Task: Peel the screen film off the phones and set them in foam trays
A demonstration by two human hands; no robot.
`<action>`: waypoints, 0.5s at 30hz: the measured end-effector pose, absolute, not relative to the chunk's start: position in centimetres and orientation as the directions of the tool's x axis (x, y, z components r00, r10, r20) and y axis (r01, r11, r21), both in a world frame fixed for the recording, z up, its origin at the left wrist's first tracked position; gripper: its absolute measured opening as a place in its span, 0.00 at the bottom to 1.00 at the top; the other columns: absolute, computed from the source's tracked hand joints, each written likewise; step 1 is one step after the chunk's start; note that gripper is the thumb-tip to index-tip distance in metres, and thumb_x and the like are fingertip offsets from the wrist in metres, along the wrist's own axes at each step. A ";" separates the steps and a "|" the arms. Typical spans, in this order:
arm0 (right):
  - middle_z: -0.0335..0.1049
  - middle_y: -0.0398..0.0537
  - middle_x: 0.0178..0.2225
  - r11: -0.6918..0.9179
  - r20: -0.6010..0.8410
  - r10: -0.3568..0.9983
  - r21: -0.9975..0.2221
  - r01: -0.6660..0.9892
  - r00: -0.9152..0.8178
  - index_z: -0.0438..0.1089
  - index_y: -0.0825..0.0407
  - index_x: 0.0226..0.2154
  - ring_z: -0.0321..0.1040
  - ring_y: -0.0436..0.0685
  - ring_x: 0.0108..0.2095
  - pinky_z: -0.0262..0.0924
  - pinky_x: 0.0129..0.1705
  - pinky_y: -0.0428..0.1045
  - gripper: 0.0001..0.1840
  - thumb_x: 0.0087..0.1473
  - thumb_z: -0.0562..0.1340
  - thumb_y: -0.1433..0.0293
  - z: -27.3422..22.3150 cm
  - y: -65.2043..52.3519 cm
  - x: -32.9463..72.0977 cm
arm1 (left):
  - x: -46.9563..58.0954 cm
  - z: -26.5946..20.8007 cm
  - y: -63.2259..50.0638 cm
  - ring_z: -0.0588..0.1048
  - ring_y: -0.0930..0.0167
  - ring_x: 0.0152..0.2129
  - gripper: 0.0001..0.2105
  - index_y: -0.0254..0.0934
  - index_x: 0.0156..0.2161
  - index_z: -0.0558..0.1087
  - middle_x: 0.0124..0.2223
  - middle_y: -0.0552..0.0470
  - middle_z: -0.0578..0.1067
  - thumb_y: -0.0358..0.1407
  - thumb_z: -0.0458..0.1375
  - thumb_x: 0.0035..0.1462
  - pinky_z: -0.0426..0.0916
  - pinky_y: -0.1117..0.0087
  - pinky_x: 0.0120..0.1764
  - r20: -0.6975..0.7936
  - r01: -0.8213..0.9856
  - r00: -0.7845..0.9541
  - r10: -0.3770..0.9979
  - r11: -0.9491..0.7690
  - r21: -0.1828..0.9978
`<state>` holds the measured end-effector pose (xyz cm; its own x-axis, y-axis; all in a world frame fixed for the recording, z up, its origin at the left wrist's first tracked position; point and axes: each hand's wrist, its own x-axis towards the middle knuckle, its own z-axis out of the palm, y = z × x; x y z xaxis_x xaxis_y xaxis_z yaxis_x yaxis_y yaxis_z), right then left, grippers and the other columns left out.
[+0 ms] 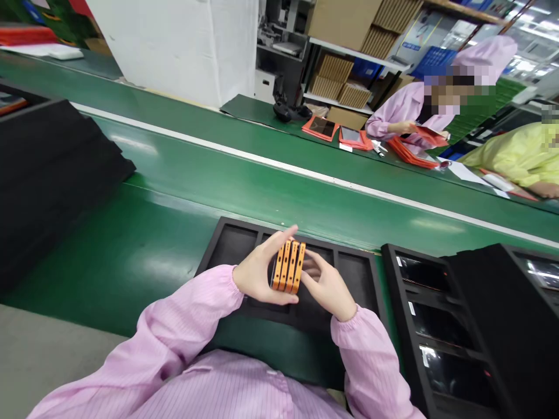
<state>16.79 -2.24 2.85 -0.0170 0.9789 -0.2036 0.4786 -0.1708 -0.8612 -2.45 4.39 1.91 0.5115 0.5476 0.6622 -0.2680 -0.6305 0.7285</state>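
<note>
From the head camera: clasping a row of four orange-edged phone-like devices (289, 267) in the left hand (258, 270), above a black compartment tray (356, 273), with the right hand (325, 285) curled close alongside — cannot tell whether gripping. Liable, at a guess, to slide apart and drop — from uneven squeezing or a loosened hold.

Green bench (244, 186), white panel (174, 46), stocked shelving (358, 54), grey floor (43, 343).
</note>
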 end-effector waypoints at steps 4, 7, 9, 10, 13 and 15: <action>0.40 0.58 0.68 0.231 0.024 0.927 -0.823 0.519 -0.375 0.33 0.49 0.68 0.43 0.65 0.67 0.45 0.67 0.61 0.61 0.44 0.71 0.66 3.1 -1.7 16.3 | -2.2 0.6 4.8 0.72 0.59 0.46 0.60 0.45 0.69 0.34 0.52 0.43 0.67 0.43 0.72 0.41 0.68 0.57 0.51 0.486 -0.282 0.530 0.695 -0.396 0.874; 0.37 0.60 0.68 0.319 0.168 0.915 -0.858 0.402 -0.368 0.28 0.49 0.68 0.42 0.67 0.67 0.44 0.67 0.62 0.70 0.38 0.75 0.61 1.2 -1.4 14.9 | -1.6 -0.5 4.7 0.72 0.58 0.48 0.61 0.45 0.69 0.36 0.52 0.43 0.66 0.43 0.72 0.38 0.66 0.55 0.53 0.518 -0.290 0.501 0.693 -0.430 0.855; 0.40 0.57 0.67 0.359 0.278 0.922 -0.875 0.326 -0.269 0.32 0.45 0.67 0.45 0.67 0.67 0.44 0.67 0.62 0.66 0.39 0.74 0.58 -0.7 -1.5 14.2 | -1.3 -1.1 4.5 0.70 0.57 0.50 0.59 0.47 0.69 0.40 0.53 0.43 0.65 0.44 0.73 0.37 0.65 0.53 0.54 0.600 -0.330 0.468 0.649 -0.501 0.800; 0.42 0.55 0.67 0.374 0.319 0.922 -0.881 0.288 -0.220 0.34 0.43 0.67 0.47 0.66 0.66 0.44 0.67 0.62 0.63 0.41 0.73 0.57 -1.6 -1.5 13.9 | -1.1 -1.3 4.3 0.70 0.56 0.51 0.59 0.48 0.68 0.40 0.54 0.43 0.65 0.44 0.73 0.37 0.64 0.53 0.55 0.637 -0.359 0.452 0.624 -0.526 0.771; 0.50 0.51 0.63 0.376 0.361 0.926 -0.905 0.198 -0.109 0.41 0.40 0.64 0.53 0.65 0.63 0.46 0.67 0.61 0.54 0.43 0.71 0.56 -3.4 -1.9 13.6 | -0.7 -1.7 3.6 0.68 0.55 0.53 0.59 0.48 0.68 0.40 0.55 0.42 0.64 0.45 0.73 0.38 0.63 0.51 0.56 0.674 -0.427 0.405 0.618 -0.524 0.737; 0.50 0.51 0.63 0.239 0.233 0.971 -0.963 0.121 -0.062 0.45 0.40 0.62 0.51 0.68 0.64 0.43 0.68 0.62 0.54 0.39 0.72 0.54 -4.1 -2.2 13.6 | -0.5 -1.7 3.1 0.67 0.54 0.54 0.60 0.46 0.68 0.42 0.56 0.40 0.64 0.47 0.74 0.36 0.63 0.51 0.56 0.667 -0.445 0.377 0.643 -0.506 0.739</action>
